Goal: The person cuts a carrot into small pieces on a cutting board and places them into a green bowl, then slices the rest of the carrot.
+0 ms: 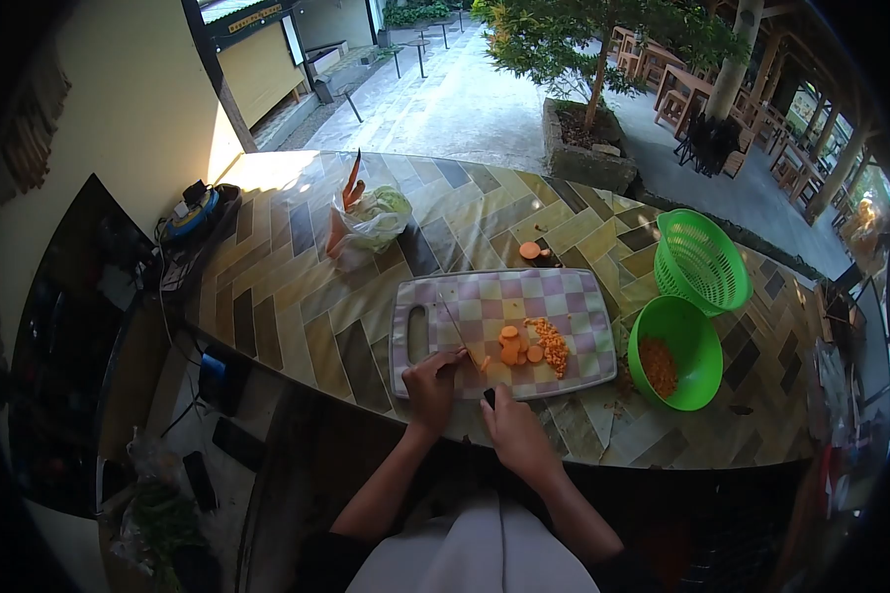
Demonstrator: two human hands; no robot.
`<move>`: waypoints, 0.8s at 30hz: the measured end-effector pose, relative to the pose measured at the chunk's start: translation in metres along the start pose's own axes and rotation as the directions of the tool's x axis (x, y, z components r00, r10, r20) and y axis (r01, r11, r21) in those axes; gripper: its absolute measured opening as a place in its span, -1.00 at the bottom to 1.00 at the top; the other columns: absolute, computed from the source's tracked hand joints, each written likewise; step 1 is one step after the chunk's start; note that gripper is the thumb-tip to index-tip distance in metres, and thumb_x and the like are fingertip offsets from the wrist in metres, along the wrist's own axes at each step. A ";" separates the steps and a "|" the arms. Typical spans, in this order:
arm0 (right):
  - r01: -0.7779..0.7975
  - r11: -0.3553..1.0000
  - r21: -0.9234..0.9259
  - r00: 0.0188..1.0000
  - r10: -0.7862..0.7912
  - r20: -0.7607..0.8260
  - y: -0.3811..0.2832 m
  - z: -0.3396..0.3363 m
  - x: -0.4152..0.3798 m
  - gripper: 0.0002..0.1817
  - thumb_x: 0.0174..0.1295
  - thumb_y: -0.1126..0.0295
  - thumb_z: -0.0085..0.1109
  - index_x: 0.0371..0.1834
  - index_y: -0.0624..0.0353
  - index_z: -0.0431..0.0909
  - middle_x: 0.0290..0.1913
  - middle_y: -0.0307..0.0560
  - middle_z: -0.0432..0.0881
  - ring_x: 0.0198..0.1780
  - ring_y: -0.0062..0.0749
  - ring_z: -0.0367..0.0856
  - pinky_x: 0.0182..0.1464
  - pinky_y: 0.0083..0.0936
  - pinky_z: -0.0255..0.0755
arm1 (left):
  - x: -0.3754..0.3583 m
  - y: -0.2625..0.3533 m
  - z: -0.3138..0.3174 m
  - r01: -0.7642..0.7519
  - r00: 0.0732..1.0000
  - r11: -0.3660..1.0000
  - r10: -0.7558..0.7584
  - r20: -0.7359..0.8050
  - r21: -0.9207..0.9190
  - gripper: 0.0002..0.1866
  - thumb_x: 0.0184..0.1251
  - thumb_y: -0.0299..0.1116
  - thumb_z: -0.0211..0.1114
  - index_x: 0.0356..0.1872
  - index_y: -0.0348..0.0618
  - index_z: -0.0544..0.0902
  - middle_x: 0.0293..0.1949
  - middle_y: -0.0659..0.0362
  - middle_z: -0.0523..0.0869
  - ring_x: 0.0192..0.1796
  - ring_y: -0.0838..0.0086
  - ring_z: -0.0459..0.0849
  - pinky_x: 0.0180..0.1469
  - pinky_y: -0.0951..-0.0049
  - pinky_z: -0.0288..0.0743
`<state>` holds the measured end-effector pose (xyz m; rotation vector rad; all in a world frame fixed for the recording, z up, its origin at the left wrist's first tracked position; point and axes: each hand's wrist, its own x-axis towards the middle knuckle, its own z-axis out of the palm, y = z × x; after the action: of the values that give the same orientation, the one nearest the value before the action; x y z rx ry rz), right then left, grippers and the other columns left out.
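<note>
My right hand (520, 435) is closed around the black handle of a knife (451, 314), whose thin blade points away and to the left over the checkered cutting board (405, 381). By the blade, my left hand (431, 389) has its fingers drawn together at the board's near edge; what they pinch, if anything, is too small to make out. A small carrot piece (485, 364) lies between the hands. Farther right on the board are several round carrot slices (510, 348) and a pile of diced carrot (552, 348).
Right of the board stands a green bowl (702, 368) holding orange bits, with a green colander (697, 259) behind it. Carrot chunks (530, 250) lie beyond the board. A plastic bag (378, 219) with carrots and a pale green vegetable sits at the back left.
</note>
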<state>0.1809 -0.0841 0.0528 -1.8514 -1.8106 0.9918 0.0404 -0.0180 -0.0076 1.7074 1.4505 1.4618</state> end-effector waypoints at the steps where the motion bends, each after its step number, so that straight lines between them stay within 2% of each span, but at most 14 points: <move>1: -0.017 1.000 -0.015 1.000 0.017 0.002 -0.004 0.000 0.002 -0.67 0.51 0.24 -0.05 -0.05 0.39 0.32 -0.30 0.48 0.63 -0.16 0.41 0.62 -0.13 0.19 0.44 | 0.000 -0.001 0.000 -0.003 1.000 1.000 0.003 -0.007 -0.002 -0.87 0.28 -0.49 0.34 -0.24 -0.32 0.79 -0.26 -0.03 0.82 -0.20 0.22 0.83 -0.16 0.41 0.62; 10: -0.093 0.989 -0.112 0.995 0.090 -0.031 -0.017 0.010 0.011 -0.67 0.50 0.24 -0.04 -0.01 0.36 0.33 -0.21 0.45 0.65 -0.10 0.39 0.64 -0.06 0.16 0.49 | 0.001 -0.004 -0.003 0.001 1.000 0.999 -0.001 0.012 -0.036 -0.86 0.27 -0.51 0.34 -0.21 -0.32 0.79 -0.23 -0.05 0.82 -0.18 0.24 0.84 -0.12 0.41 0.63; 19: 0.021 1.000 0.013 0.999 -0.020 -0.047 0.014 0.018 0.012 -0.64 0.49 0.22 -0.01 0.02 0.39 0.33 -0.18 0.49 0.63 -0.07 0.47 0.59 -0.03 0.17 0.46 | -0.001 -0.002 -0.001 0.002 1.000 1.000 -0.002 0.020 -0.031 -0.83 0.24 -0.60 0.30 -0.19 -0.34 0.78 -0.20 -0.05 0.82 -0.13 0.25 0.84 -0.06 0.41 0.64; 22: -0.004 0.996 0.090 0.999 0.000 0.043 0.021 0.008 -0.002 -0.64 0.49 0.22 -0.01 0.01 0.39 0.32 -0.16 0.51 0.63 -0.05 0.47 0.57 -0.02 0.16 0.45 | 0.002 -0.001 -0.001 -0.019 0.999 0.999 0.020 0.034 -0.036 -0.80 0.22 -0.65 0.27 -0.17 -0.35 0.77 -0.19 -0.05 0.82 -0.11 0.24 0.83 -0.03 0.40 0.64; 24: -0.011 1.000 -0.001 1.000 0.011 0.005 0.017 0.011 0.003 -0.65 0.49 0.23 -0.01 -0.01 0.38 0.33 -0.20 0.51 0.63 -0.08 0.46 0.59 -0.03 0.17 0.46 | -0.001 -0.002 -0.003 -0.009 0.999 0.999 0.010 0.044 -0.033 -0.79 0.21 -0.66 0.27 -0.16 -0.36 0.77 -0.18 -0.05 0.82 -0.10 0.24 0.83 -0.01 0.40 0.65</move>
<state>0.1847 -0.0858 0.0327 -1.8630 -1.8061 1.0009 0.0370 -0.0186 -0.0085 1.7188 1.3899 1.4354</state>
